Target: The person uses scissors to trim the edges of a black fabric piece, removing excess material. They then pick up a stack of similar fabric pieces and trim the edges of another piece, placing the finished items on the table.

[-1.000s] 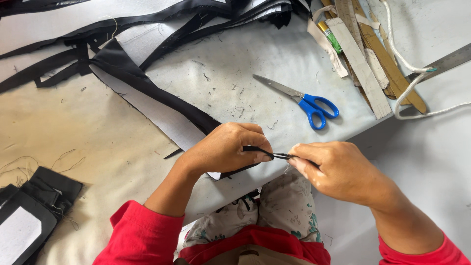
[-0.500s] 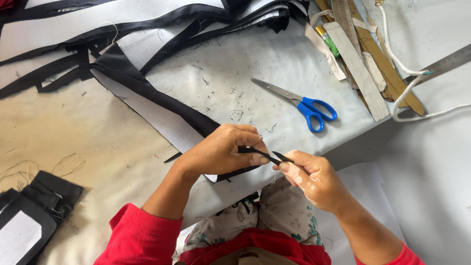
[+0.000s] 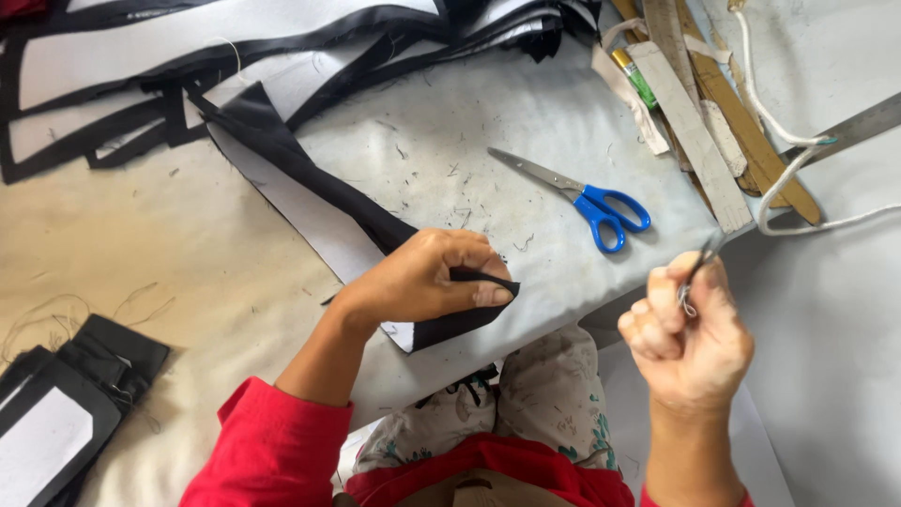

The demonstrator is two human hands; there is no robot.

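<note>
My left hand (image 3: 422, 277) pinches the near end of a long black fabric strip (image 3: 282, 155) with white backing, pressing it onto the grey-white table (image 3: 450, 131). The strip's pointed black end (image 3: 469, 324) sticks out under my thumb and fingers. My right hand (image 3: 690, 324) is raised to the right, off the table's edge, apart from the fabric. Its fingers are closed on a small thin metal tool (image 3: 701, 258) whose tip points up. I cannot tell what kind of tool it is.
Blue-handled scissors (image 3: 601, 202) lie shut on the table just beyond my hands. Wooden strips (image 3: 713, 122), a green pen (image 3: 638, 80), a white cord (image 3: 779, 122) and a metal ruler (image 3: 859, 122) lie at the back right. Black-and-white fabric pieces (image 3: 235, 38) pile up behind; black pieces (image 3: 56, 404) sit lower left.
My right hand has pulled away from the fabric end, moving right and slightly up with the small tool. My left hand stays on the strip.
</note>
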